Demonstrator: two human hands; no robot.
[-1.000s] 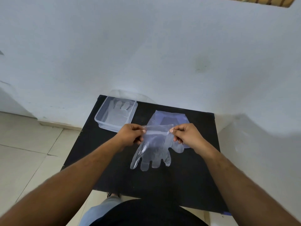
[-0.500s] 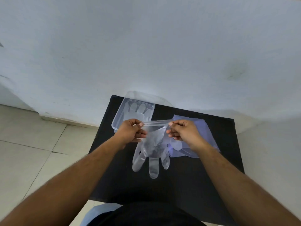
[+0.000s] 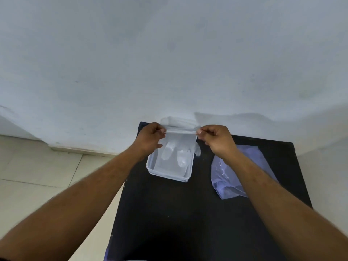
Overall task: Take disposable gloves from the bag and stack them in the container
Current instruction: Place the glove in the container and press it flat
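A clear disposable glove (image 3: 179,147) hangs stretched by its cuff between my left hand (image 3: 150,137) and my right hand (image 3: 214,138), each pinching one cuff corner. Its fingers point down into the clear rectangular container (image 3: 169,174), which stands at the far left of the black table. One glove finger drapes over the container's right rim. The bluish plastic bag (image 3: 227,178) lies flat on the table to the right, partly under my right forearm.
The black table (image 3: 178,213) stands against a white wall (image 3: 169,63). A tiled floor (image 3: 37,176) lies to the left. The table's left edge runs close beside the container.
Both hands carried the glove from in front of the bag leftward and away from me, over the container. The glove's fingers now dip inside it. The view shifted as my head turned.
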